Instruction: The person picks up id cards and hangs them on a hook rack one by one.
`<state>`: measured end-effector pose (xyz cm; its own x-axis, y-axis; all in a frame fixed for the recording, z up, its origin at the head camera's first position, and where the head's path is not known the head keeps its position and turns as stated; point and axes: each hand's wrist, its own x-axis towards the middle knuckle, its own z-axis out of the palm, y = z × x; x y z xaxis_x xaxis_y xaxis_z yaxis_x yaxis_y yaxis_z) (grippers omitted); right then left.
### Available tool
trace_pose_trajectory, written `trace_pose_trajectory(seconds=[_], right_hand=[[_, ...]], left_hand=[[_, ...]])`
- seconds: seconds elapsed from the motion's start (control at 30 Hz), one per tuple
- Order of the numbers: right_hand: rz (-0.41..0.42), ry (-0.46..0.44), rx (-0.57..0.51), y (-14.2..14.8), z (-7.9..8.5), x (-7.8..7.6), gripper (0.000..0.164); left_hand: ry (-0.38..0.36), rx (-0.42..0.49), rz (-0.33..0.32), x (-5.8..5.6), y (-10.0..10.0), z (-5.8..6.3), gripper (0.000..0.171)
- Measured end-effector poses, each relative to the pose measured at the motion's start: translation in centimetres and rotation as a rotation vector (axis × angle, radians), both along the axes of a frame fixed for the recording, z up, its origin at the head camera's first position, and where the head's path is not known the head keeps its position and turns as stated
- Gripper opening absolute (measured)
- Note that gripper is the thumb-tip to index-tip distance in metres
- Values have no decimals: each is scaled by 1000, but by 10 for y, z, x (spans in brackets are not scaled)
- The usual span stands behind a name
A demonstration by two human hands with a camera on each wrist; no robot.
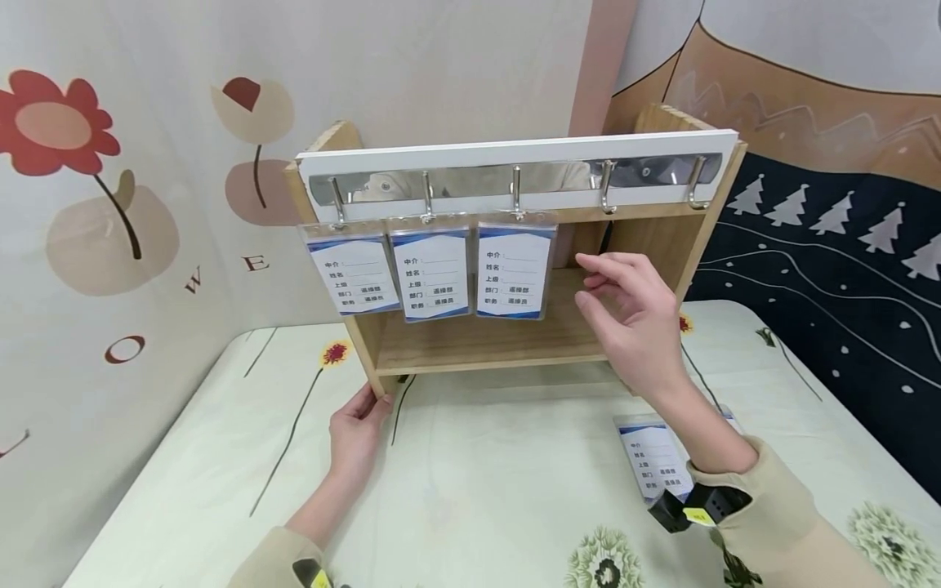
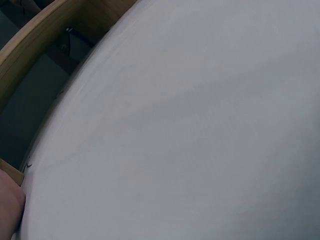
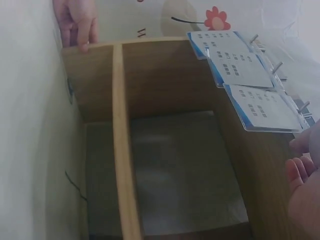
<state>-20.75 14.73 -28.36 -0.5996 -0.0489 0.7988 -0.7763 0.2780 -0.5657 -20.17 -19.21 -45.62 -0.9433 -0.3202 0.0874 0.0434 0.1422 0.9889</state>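
My left hand [image 1: 356, 433] grips the lower left corner of a small wooden shelf [image 1: 470, 355]. In the right wrist view, those left fingers [image 3: 85, 30] show at the shelf's side panel. Along the shelf's top front runs a white board with a metal strip and several hooks [image 1: 516, 186]. Three clear-sleeved name badges hang side by side on its left part: a left badge [image 1: 354, 273], a middle badge [image 1: 430, 273] and a right badge [image 1: 512, 271]. Just right of the last one, my right hand [image 1: 635, 314] hovers with loosely bent fingers and nothing between them.
Another name badge [image 1: 650, 457] lies on the flowered tablecloth [image 1: 500, 465], partly covered by my right forearm. Behind the shelf hangs a patterned curtain [image 1: 456, 73]; a dark panel with printed trees [image 1: 831, 269] stands to the right.
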Motion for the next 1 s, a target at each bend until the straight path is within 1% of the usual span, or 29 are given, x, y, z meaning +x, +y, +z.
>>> trace_pose_trajectory(seconds=[0.13,0.37,0.63,1.0], right_hand=[[11,-37,40,7,-7,5,41],[15,-59,121,23,-17,13,39],[16,-55,115,41,-25,18,45],[-20,-86,124,54,-34,23,44]], left_hand=[[-3,-2,-3,1,-1,0,48],[-7,-12,-5,1,0,2,47],[-7,-6,-2,0,0,1,48],[-10,2,2,1,1,2,48]])
